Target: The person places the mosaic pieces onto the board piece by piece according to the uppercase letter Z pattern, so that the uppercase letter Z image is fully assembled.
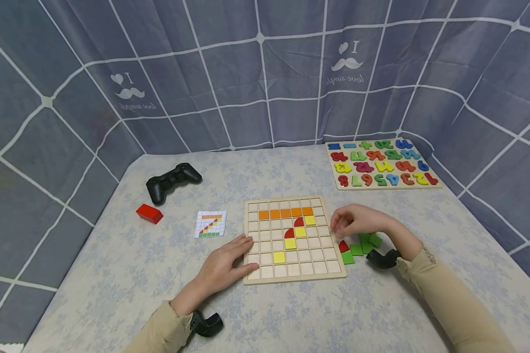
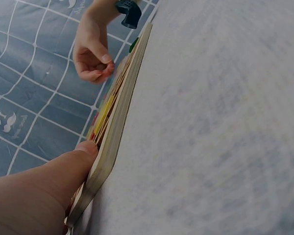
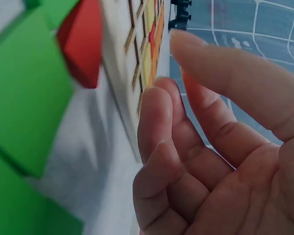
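Note:
A wooden grid board holds orange squares, yellow squares and two red quarter-round pieces. My left hand rests against its left edge with fingers fairly straight; in the left wrist view the thumb lies on the board's rim. My right hand is raised beside the board's right edge, fingers bent and thumb near the index finger. I cannot tell whether a small piece is between those fingertips. Below it lie green squares and a red quarter-round piece.
A printed pattern card lies left of the board. Further left are a red block and a black game controller. A number puzzle board stands at the back right, before a checked curtain.

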Tool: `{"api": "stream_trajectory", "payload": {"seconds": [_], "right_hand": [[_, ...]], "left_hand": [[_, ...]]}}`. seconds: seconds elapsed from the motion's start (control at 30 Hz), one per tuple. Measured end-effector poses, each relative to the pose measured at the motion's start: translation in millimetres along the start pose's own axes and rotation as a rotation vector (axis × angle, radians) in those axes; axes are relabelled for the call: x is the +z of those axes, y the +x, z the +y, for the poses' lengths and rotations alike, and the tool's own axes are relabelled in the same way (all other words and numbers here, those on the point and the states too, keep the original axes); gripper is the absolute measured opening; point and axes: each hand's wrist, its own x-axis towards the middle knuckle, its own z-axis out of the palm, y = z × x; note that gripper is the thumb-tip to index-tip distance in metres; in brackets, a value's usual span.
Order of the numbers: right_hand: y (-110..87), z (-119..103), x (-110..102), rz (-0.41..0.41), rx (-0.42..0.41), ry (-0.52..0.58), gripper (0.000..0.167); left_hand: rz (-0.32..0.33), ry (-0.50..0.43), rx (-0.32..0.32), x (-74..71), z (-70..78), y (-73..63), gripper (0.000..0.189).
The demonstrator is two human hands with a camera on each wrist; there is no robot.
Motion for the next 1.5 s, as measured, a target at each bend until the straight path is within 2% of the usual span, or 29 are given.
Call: {"api": "stream_trajectory", "payload": {"seconds": [0.23, 0.43, 0.73, 1.17, 1.5], "right_hand": [[-4.5, 9.1, 4.1, -0.07, 0.034, 0.057, 0.019], [-5.8, 15.6, 5.3, -0.096, 0.014, 0.069, 0.021], [-6.5, 20.1, 5.9, -0.093, 0.033, 0.068, 0.022], [-9.4, 22.2, 4.5, -0.074, 0.047, 0.016, 0.022], [-10.0, 19.7, 2.3, -0.077, 0.052, -0.027, 0.019]], "left_hand": [[-0.002, -0.001, -0.003, -0.2, 0.4, 0.0, 0.063], [-0.002, -0.008, -0.005, -0.3, 0.4, -0.3, 0.063], [-0.009, 0.004, -0.009, -0.3, 0.6, 0.1, 0.063], [-0.003, 0.012, 0.009, -0.3, -0.2, 0.0, 0.063], [-0.012, 0.005, -0.003, -0.4, 0.7, 0.4, 0.063]]}}
